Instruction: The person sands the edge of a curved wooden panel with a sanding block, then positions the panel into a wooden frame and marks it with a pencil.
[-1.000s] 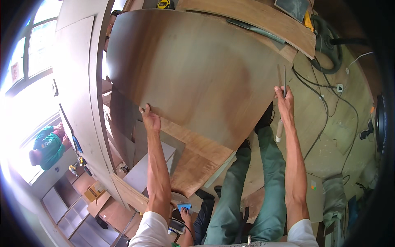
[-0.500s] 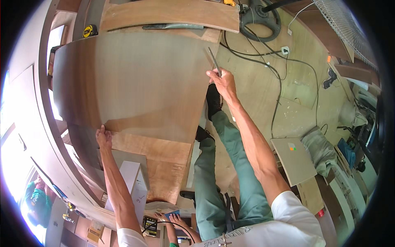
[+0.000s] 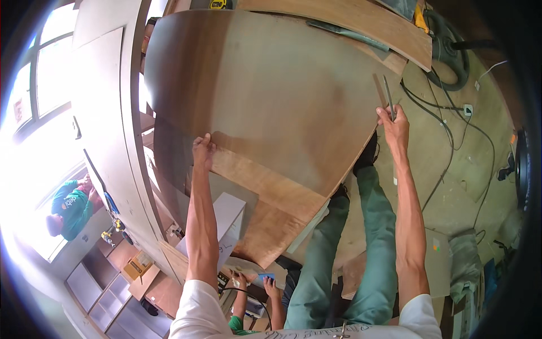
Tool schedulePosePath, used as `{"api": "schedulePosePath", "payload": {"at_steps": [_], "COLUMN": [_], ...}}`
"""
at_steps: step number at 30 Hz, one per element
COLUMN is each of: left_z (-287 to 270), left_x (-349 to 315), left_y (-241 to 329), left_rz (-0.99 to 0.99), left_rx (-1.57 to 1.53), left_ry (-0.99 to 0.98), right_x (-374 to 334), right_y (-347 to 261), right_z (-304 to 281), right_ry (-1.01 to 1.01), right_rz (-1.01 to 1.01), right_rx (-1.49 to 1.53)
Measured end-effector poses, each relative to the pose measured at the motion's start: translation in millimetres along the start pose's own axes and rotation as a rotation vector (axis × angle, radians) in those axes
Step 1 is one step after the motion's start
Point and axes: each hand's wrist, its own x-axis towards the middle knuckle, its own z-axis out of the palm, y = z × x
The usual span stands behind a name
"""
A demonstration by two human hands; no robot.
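Note:
A large, thin, glossy brown sheet (image 3: 271, 85) lies over a plywood board (image 3: 276, 220), with dark grain along its left part. My left hand (image 3: 203, 151) is closed at the sheet's near edge, pinching it between thumb and fingers. At the sheet's right edge, my right hand (image 3: 395, 127) is closed around a slim grey metal tool (image 3: 388, 93) that points up and away; its exact kind cannot be made out. The right thumb is close to that edge; whether it touches is unclear. A white box-like panel (image 3: 226, 217) stands beside my left forearm.
Wooden boards (image 3: 350, 28) and a yellow tape measure (image 3: 218, 4) lie past the sheet. Black cables (image 3: 446, 121) cross the floor at right near a round black stand base (image 3: 451, 62). Another person's hands (image 3: 271, 287) show below; a person in green (image 3: 73, 206) is at left.
My view has swung, so the sheet, boards and both hands appear farther right. The left hand still grips the near edge, and the right hand still holds the metal tool.

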Motion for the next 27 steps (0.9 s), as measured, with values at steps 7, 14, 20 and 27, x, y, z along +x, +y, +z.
{"api": "schedulePosePath", "payload": {"at_steps": [7, 14, 20, 27], "left_z": [9, -21, -4, 7], "left_x": [1, 30, 29, 37], "left_y": [-17, -28, -25, -61], "left_rz": [-0.014, -0.24, -0.233, -0.317], "left_rx": [0.019, 0.032, 0.134, 0.101], "left_ry": [-0.096, -0.052, -0.028, -0.048], "right_x": [2, 0, -7, -9], "right_y": [21, 35, 22, 30], "right_z": [-12, 15, -2, -18], "right_ry": [0.04, 0.161, 0.228, 0.214], "right_rz": [0.058, 0.05, 0.117, 0.097], "right_rx": [0.0, 0.01, 0.172, 0.093]}}
